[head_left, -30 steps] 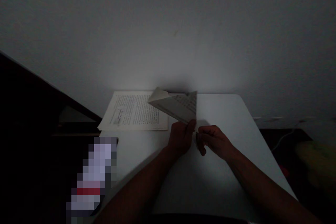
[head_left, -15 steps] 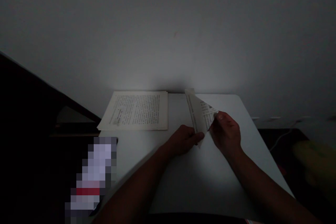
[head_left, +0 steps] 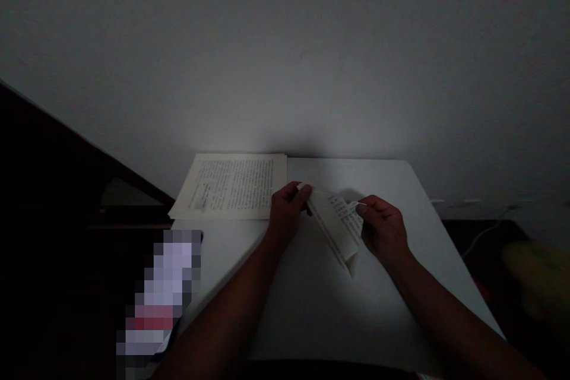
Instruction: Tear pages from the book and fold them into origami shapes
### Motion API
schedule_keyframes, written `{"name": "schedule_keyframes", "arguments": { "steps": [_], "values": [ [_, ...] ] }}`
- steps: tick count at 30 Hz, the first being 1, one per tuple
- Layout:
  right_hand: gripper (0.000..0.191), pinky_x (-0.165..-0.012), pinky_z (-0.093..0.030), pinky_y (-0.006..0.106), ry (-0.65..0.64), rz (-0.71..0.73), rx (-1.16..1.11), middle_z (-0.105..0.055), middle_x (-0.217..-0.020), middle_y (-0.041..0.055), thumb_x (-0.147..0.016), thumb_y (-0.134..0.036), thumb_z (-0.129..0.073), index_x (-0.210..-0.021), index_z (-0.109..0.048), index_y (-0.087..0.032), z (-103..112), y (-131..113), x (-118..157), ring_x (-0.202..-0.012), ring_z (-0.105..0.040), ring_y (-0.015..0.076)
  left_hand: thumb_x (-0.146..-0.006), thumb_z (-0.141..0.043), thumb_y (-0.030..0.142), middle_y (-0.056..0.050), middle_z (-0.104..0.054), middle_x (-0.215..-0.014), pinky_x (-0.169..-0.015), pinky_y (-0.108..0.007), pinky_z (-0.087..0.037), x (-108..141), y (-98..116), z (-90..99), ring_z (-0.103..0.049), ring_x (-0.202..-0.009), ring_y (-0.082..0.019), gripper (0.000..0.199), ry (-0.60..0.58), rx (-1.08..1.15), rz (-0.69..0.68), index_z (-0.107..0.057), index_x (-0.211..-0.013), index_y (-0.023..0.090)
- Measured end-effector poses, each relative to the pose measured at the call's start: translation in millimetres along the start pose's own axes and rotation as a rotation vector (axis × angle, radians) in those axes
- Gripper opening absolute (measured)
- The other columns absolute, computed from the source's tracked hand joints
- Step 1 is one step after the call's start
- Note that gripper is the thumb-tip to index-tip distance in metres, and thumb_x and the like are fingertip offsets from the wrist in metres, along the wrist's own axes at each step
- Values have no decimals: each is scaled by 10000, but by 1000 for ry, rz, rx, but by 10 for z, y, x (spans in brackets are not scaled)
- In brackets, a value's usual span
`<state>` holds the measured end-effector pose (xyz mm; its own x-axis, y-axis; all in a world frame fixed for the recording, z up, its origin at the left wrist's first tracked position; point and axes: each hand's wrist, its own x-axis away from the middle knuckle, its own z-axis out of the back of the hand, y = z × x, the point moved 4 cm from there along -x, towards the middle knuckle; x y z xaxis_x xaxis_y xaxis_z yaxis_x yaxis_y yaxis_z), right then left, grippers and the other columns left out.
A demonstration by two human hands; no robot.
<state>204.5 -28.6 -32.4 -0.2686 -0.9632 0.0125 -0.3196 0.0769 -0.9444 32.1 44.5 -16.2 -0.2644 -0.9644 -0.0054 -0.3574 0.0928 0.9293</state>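
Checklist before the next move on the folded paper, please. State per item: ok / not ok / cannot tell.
1. Left hand grips the folded paper at its upper-left end: ok.
2. Right hand pinches the paper's right side: ok.
3. Folded paper apart from the printed sheets to its left: ok, a gap shows between them.
4. Folded paper lifted off the white table: cannot tell, contact underneath is hidden.
5. Creases sharp and lined up: cannot tell, too small and dark.
6. Lighting good for fine work: not ok, the scene is dim.
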Motion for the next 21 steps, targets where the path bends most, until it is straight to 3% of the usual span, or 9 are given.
{"name": "schedule_keyframes", "arguments": {
  "steps": [7,12,17,21],
  "values": [
    [153,-426,-331,244,78,-81,-43,-543,-482,-42,-642,-302,-709,-601,-599,-205,-72,-177,15,-417,-455,103,-756,-672,303,24,-566,-559,-437,-188,-387,10,-29,6,-494,-453,-65,194,-176,16,0,-600,-712,129],
    [201,-396,-288,244,111,-157,41,-479,-445,-54,-622,-333,-690,-563,-548,-203,48,-218,-36,-389,-404,91,-754,-685,316,11,-598,-582,-446,-195,-400,45,-66,-36,-525,-465,-76,203,-268,4,26,-618,-780,126],
    [213,-368,-274,233,100,-240,-86,-480,-448,-63,-622,-329,-695,-572,-523,-214,137,-146,-66,-375,-393,83,-720,-723,304,18,-598,-536,-442,-193,-415,80,-31,-85,-517,-432,-69,218,-302,-9,21,-618,-768,119],
    [202,-356,-320,213,151,-310,-259,-480,-423,-68,-629,-312,-674,-563,-509,-216,123,-113,-53,-350,-400,79,-644,-783,278,0,-632,-564,-464,-211,-451,121,-23,-145,-544,-448,-78,248,-383,5,103,-651,-766,107]
  ]
}}
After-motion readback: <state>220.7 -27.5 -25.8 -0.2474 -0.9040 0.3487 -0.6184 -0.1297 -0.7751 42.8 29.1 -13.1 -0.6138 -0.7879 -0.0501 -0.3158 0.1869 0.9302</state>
